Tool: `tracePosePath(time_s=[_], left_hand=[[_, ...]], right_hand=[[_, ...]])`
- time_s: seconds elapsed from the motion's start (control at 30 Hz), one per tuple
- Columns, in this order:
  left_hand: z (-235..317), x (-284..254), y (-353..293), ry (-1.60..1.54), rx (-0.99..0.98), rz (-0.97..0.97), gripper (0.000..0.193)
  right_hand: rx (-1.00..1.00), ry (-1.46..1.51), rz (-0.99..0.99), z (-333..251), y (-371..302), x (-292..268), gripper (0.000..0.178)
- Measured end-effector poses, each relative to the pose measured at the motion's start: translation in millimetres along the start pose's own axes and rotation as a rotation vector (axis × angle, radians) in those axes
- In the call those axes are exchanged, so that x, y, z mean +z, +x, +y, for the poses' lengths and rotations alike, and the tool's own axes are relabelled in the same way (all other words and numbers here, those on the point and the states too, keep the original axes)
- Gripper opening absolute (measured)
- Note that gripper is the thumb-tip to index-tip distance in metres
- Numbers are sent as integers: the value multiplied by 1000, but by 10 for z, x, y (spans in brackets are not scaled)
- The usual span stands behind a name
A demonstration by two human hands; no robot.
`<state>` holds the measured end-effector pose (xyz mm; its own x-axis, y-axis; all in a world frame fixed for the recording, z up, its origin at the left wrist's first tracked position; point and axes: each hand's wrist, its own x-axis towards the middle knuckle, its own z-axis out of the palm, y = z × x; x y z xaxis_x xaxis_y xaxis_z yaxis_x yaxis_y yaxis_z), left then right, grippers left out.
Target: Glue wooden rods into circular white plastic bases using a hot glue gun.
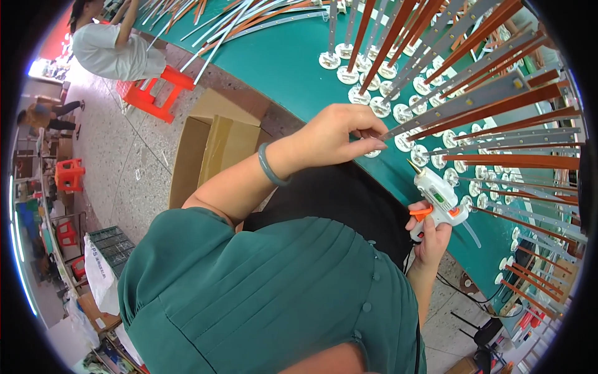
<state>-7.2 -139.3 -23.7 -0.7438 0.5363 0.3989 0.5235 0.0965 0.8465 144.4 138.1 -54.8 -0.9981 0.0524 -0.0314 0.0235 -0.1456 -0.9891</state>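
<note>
My left hand (350,132) is closed at the table's near edge, with thumb and fingers pinched at the lower end of a grey strip (458,107) dotted with small square chips. The strip leans up to the right. Just under the fingertips a round white base (372,153) partly shows; whether strip and base touch is hidden. In my right hand (430,240) is a white hot glue gun (437,194) with an orange trigger. Its nozzle points up and left toward the base, apart from it. A clear glue stick (471,235) sticks out of its back.
Many upright brown and grey strips on round white bases (419,156) crowd the green table (293,78). Loose strips (240,28) lie at its far end. An open cardboard box (215,149) stands left of it, near a red stool (156,93) and a person in white (109,50).
</note>
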Motion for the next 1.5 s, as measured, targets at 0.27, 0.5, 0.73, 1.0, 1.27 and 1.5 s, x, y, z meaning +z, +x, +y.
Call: tracePosePath(time_s=[0.27,0.5,0.73,1.0,1.27,1.5], left_hand=[[38,-86,22,33,12,11,11],[30,-122,-12,118,-31,32,12],[-39,-90,-73,191,-7,-87,24],[-100,-4,-108,321,15,-147,29],[-90,-211,-106,216,36,-112,27],[-398,-1000,297,335,-138,486,15]], right_hand=[[28,-4,7,-13,-10,-9,42],[30,2,-2,-5,-19,-39,42],[6,15,-10,-13,-7,-22,42],[-6,23,-18,20,-11,-43,41],[-8,20,-8,37,-33,-64,43],[-24,20,4,47,-43,-87,42]])
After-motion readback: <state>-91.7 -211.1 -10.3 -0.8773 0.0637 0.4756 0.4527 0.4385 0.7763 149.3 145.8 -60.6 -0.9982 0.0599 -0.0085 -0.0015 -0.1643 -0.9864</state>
